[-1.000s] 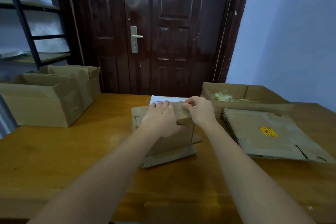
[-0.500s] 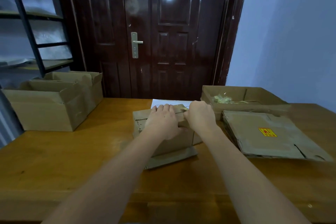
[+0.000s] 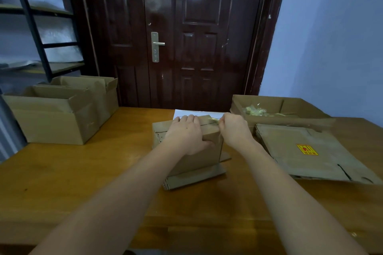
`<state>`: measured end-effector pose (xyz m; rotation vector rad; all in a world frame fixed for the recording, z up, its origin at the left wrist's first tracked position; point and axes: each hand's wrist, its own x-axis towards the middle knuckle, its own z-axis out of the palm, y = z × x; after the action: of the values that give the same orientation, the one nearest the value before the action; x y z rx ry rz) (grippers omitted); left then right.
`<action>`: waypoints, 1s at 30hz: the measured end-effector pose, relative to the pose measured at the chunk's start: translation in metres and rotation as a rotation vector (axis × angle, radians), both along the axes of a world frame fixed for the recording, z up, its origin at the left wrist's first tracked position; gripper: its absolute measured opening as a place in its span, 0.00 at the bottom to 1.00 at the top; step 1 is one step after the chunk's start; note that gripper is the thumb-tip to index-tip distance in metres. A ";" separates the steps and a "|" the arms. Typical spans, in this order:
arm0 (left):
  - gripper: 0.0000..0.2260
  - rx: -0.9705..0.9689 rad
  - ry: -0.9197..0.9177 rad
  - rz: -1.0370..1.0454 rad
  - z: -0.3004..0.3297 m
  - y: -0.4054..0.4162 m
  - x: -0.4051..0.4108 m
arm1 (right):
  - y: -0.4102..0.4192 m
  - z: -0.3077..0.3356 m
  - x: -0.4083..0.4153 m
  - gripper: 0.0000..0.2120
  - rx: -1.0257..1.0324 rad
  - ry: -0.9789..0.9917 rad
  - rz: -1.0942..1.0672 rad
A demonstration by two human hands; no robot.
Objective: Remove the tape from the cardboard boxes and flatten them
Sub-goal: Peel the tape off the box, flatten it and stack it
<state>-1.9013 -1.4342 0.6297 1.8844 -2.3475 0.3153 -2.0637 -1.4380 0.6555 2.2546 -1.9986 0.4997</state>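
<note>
A small brown cardboard box [image 3: 199, 157] stands in the middle of the wooden table [image 3: 83, 182], its bottom flaps splayed out under it. My left hand [image 3: 187, 134] lies over the box's top, fingers toward the far edge and thumb round the near edge. My right hand [image 3: 233, 129] is at the top right corner and pinches a strip of yellowish tape [image 3: 213, 119] that lifts off the top seam. A stack of flattened boxes [image 3: 306, 151] with a yellow and red label lies to the right.
Two open cardboard boxes [image 3: 56, 118] stand at the table's left. An open box [image 3: 275, 107] at the back right holds crumpled tape. A white sheet [image 3: 196, 113] lies behind the small box. A dark door and a metal shelf stand beyond the table.
My right hand has shifted right along the box's top, drawing the tape strip off the seam. My left hand has stayed pressed on the box.
</note>
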 end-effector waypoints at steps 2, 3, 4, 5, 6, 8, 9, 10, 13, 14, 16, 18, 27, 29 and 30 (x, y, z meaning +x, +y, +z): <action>0.44 0.003 -0.010 0.001 0.001 0.000 0.000 | 0.001 0.000 -0.001 0.09 -0.003 -0.060 0.008; 0.44 0.004 -0.015 0.002 0.001 0.000 0.000 | 0.000 0.000 -0.002 0.10 -0.008 -0.090 0.015; 0.44 0.006 -0.017 0.001 0.002 0.000 0.000 | 0.000 0.000 -0.003 0.10 -0.011 -0.124 0.024; 0.44 0.008 -0.018 -0.002 0.003 0.000 0.000 | 0.001 0.000 -0.005 0.10 -0.004 -0.161 0.033; 0.44 0.009 -0.017 -0.010 0.003 0.000 0.001 | -0.001 -0.001 -0.007 0.10 0.012 -0.194 0.041; 0.45 0.015 -0.017 -0.043 0.003 -0.001 0.002 | -0.003 -0.001 -0.014 0.09 0.075 -0.234 0.035; 0.46 0.021 -0.021 -0.058 0.003 -0.002 0.002 | -0.003 -0.002 -0.017 0.11 0.095 -0.252 0.032; 0.47 0.025 -0.027 -0.067 0.002 -0.002 0.003 | -0.004 -0.004 -0.020 0.11 0.078 -0.275 0.048; 0.47 0.028 -0.030 -0.067 0.003 -0.005 0.003 | -0.002 -0.008 -0.023 0.08 -0.037 -0.353 0.159; 0.47 0.027 -0.028 -0.068 0.003 -0.006 0.003 | -0.002 -0.009 -0.025 0.09 -0.047 -0.408 0.188; 0.47 0.029 -0.027 -0.067 0.002 -0.006 0.002 | 0.000 -0.008 -0.028 0.06 -0.012 -0.572 0.207; 0.47 0.028 -0.023 -0.066 0.002 -0.006 0.002 | 0.000 -0.007 -0.033 0.04 0.022 -0.704 0.202; 0.48 0.026 -0.024 -0.061 -0.001 -0.008 0.002 | -0.001 -0.011 -0.054 0.08 0.365 -1.214 0.288; 0.48 0.023 -0.027 -0.062 -0.001 -0.008 0.002 | -0.004 -0.013 -0.055 0.13 0.394 -1.248 0.311; 0.47 0.021 -0.025 -0.062 0.000 -0.008 0.001 | -0.005 -0.014 -0.053 0.14 0.382 -1.254 0.314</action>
<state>-1.8999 -1.4421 0.6294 1.8222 -2.4294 0.3105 -2.1171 -1.4427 0.6411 2.8237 -2.2145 2.1592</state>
